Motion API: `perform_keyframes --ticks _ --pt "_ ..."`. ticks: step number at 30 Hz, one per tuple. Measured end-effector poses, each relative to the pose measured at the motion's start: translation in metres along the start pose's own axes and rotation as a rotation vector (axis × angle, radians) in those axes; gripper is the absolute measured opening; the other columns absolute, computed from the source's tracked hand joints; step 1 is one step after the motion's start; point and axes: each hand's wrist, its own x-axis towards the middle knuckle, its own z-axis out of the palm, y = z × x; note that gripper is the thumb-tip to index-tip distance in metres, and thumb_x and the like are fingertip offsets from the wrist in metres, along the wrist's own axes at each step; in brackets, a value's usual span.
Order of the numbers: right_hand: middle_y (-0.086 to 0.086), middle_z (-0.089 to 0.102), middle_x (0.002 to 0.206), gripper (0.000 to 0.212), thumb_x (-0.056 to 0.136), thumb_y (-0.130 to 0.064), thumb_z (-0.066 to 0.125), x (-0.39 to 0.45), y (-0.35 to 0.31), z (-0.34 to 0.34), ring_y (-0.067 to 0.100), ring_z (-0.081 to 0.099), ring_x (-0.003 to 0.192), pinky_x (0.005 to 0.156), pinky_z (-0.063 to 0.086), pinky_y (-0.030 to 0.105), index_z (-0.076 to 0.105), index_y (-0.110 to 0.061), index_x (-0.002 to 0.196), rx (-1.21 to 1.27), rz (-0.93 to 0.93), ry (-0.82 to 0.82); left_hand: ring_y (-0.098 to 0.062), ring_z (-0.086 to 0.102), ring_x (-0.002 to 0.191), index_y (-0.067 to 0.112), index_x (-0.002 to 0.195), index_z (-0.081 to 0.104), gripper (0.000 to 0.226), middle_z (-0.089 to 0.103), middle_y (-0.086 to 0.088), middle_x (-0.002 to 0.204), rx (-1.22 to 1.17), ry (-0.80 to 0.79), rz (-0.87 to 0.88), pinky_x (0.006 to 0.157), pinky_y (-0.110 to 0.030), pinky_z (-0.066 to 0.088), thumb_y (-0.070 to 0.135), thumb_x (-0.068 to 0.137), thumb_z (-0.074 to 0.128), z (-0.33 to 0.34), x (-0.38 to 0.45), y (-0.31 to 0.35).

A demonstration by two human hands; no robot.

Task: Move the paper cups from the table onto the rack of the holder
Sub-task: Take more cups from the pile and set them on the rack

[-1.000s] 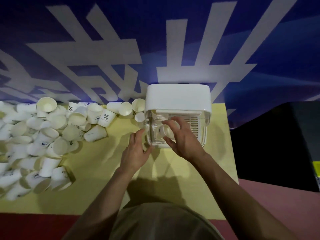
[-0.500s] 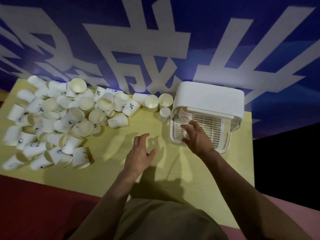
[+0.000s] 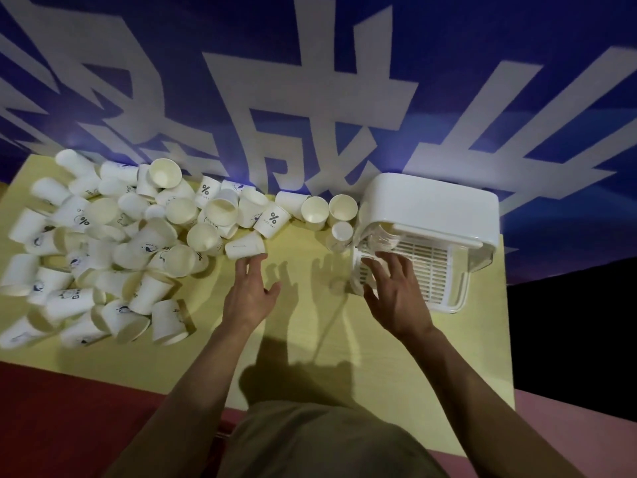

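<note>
Several white paper cups (image 3: 113,243) lie in a heap on the left half of the yellow table (image 3: 206,339). One cup (image 3: 245,246) lies on its side at the heap's near right edge. My left hand (image 3: 250,291) is open with fingers spread, its fingertips just below that cup. The white plastic holder (image 3: 431,208) stands at the table's right, its slatted rack (image 3: 427,267) facing me, with cups (image 3: 379,236) stacked in its left end. My right hand (image 3: 396,294) is open over the rack's left front edge and holds nothing.
Two upright cups (image 3: 315,208) and a small overturned one (image 3: 341,232) stand just left of the holder. A blue banner with large white characters (image 3: 310,115) hangs behind the table. Red floor (image 3: 69,408) lies in front; the right side is dark.
My right hand has let go of the cup inside the holder and drawn back, fingers spread. My left hand has moved left toward the lying cup. The camera has turned left.
</note>
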Motion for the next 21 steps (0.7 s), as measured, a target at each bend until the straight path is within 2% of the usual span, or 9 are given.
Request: perform_keyframes --ticks 4,8,13,16,21 --pt "0.014 0.051 0.143 0.052 0.091 -0.021 0.067 -0.001 -0.033 0.002 0.038 0.044 0.130 0.107 0.042 0.050 0.054 -0.013 0.141 0.028 -0.057 0.025 -0.035 0.067 0.094 0.017 0.145 0.040 0.066 0.032 -0.006 0.149 0.019 0.024 -0.016 0.080 -0.052 0.056 0.025 0.089 0.074 -0.018 0.033 -0.023" --pt "0.016 0.053 0.140 0.052 0.090 -0.016 0.069 0.002 -0.061 0.008 0.039 0.046 0.127 0.104 0.045 0.051 0.056 -0.011 0.140 0.063 -0.071 0.049 -0.034 0.059 0.114 0.017 0.147 0.038 0.071 0.030 -0.005 0.151 0.029 -0.020 -0.030 0.085 -0.050 0.055 0.021 0.087 0.076 -0.022 0.062 -0.037" --pt "0.013 0.055 0.137 0.051 0.090 -0.018 0.070 0.002 -0.077 0.019 0.035 0.046 0.125 0.105 0.046 0.047 0.057 -0.014 0.138 0.021 -0.084 0.058 -0.029 0.060 0.114 0.023 0.152 0.030 0.078 0.026 0.001 0.154 0.056 -0.130 -0.032 0.079 -0.044 0.055 0.019 0.087 0.074 -0.013 0.081 -0.050" --pt "0.008 0.054 0.137 0.050 0.089 -0.021 0.068 0.007 -0.084 0.025 0.031 0.044 0.127 0.107 0.046 0.043 0.055 -0.020 0.137 0.010 -0.034 0.060 -0.030 0.057 0.119 0.027 0.152 0.030 0.079 0.031 0.000 0.153 0.068 -0.134 0.008 0.079 -0.046 0.054 0.017 0.087 0.074 -0.011 0.095 -0.057" --pt "0.010 0.056 0.135 0.050 0.089 -0.017 0.069 0.022 -0.095 0.031 0.032 0.047 0.124 0.104 0.047 0.045 0.059 -0.015 0.138 0.032 -0.004 0.056 -0.031 0.061 0.115 0.029 0.150 0.034 0.074 0.039 -0.003 0.146 0.143 -0.211 0.040 0.079 -0.048 0.055 0.023 0.088 0.074 -0.010 0.110 -0.062"
